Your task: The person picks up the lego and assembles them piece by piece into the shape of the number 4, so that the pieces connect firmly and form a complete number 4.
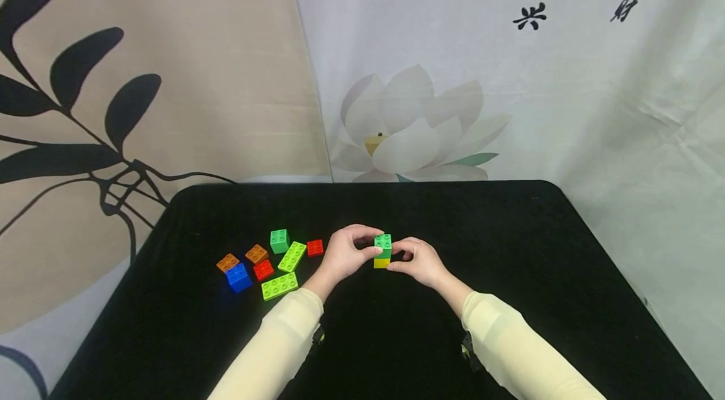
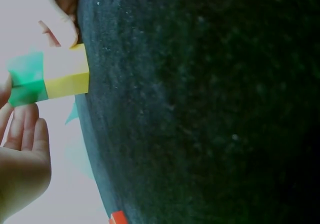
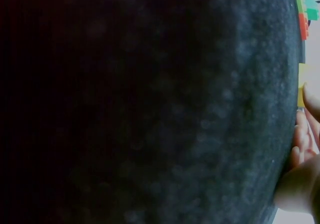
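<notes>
Hanging well beyond the fingers of both hands, a pale cloth backdrop carries a printed lotus. Under the fingers spreads a black table. Two pale yellow sleeves reach over it: the left sleeve is nearer to the person than the left fingers, and the right sleeve is nearer than the right ones.

The left hand has its thumb and fingers clamped on a green toy brick. The right hand has curled fingers too, and from the right it grips a yellow toy brick, with the thumb against it. These bricks make one upright stack between the fingers of both hands, the green on top, studs up. I cannot tell if the yellow one touches the table.

All other bricks lie left of the left fingers. The biggest are two lime bricks, one nearer to the person than those fingers, the other farther away. More to the left is a blue brick. A loose green brick lies beyond the limes. Smallest look two orange bricks, well apart from the fingers, and two red bricks, one just beside the left hand.
</notes>
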`<state>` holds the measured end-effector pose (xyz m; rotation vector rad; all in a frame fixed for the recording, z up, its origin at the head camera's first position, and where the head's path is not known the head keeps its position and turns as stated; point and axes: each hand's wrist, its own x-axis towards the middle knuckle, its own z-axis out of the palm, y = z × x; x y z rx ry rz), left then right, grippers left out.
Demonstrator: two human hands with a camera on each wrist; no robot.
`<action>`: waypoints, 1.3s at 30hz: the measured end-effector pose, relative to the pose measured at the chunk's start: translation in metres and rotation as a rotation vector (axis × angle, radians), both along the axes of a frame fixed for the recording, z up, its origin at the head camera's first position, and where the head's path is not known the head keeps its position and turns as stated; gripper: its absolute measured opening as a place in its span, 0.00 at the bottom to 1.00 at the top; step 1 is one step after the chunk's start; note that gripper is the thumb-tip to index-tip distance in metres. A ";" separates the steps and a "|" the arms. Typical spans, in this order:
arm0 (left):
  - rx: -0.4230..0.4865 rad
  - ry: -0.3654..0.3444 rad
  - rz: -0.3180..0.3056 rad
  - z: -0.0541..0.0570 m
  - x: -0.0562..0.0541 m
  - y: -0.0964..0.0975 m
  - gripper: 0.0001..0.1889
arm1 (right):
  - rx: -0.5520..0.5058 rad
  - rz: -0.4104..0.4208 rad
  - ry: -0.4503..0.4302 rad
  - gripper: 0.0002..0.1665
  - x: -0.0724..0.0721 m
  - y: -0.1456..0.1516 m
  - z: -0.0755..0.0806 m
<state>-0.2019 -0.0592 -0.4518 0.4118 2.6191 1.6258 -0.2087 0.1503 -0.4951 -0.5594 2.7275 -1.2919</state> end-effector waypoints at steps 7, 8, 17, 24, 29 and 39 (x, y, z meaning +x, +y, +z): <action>0.011 0.004 0.012 -0.005 0.002 -0.001 0.15 | 0.006 -0.001 0.006 0.18 -0.001 -0.001 -0.003; 0.014 0.003 0.011 -0.006 0.002 -0.001 0.15 | 0.006 -0.004 0.002 0.18 -0.001 -0.001 -0.003; 0.016 -0.002 -0.003 -0.007 0.006 -0.005 0.16 | -0.008 0.046 0.014 0.17 -0.001 -0.001 -0.005; 0.039 0.012 -0.029 -0.007 0.007 -0.007 0.19 | -0.046 0.088 -0.028 0.18 -0.002 0.004 -0.003; 0.038 0.034 -0.049 -0.008 0.006 -0.009 0.25 | -0.114 0.109 -0.121 0.22 -0.003 0.010 0.000; 0.011 0.062 0.021 -0.005 0.012 -0.034 0.25 | -0.266 0.095 -0.183 0.28 -0.001 0.010 0.010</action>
